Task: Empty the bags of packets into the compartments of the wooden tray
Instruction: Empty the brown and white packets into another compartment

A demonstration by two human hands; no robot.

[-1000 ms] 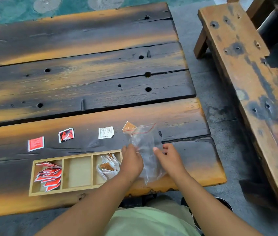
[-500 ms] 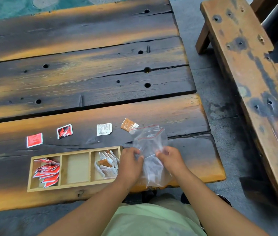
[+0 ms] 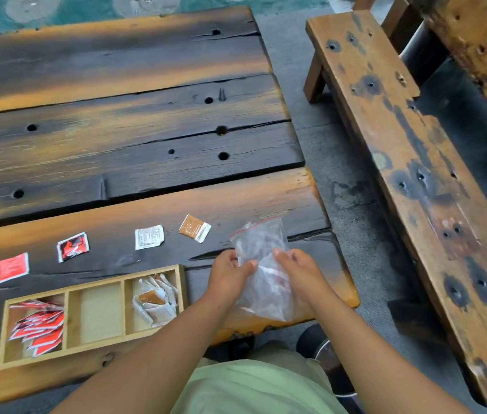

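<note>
A clear zip bag (image 3: 261, 245) with a red seal line lies at the table's near right corner, pinched by my left hand (image 3: 227, 271) and my right hand (image 3: 299, 268) from either side. Left of them sits the wooden tray (image 3: 181, 289) with three compartments: red packets (image 3: 39, 325) fill the left one, the middle one (image 3: 96, 312) is bare, and white and brown packets (image 3: 155, 300) lie in the right one. The bag looks nearly empty; its contents are blurred.
Single packets lie in a row behind the tray: a red one (image 3: 11, 267), a red-and-black one (image 3: 73, 246), a white one (image 3: 149, 236), a brown-and-white one (image 3: 195, 228). A wooden bench (image 3: 400, 162) stands to the right across a gap of grey floor.
Both hands have carried the bag a little to the right and lowered it toward the tabletop, away from the tray. The brown-and-white packet, half covered by the bag before, now lies in plain view.
</note>
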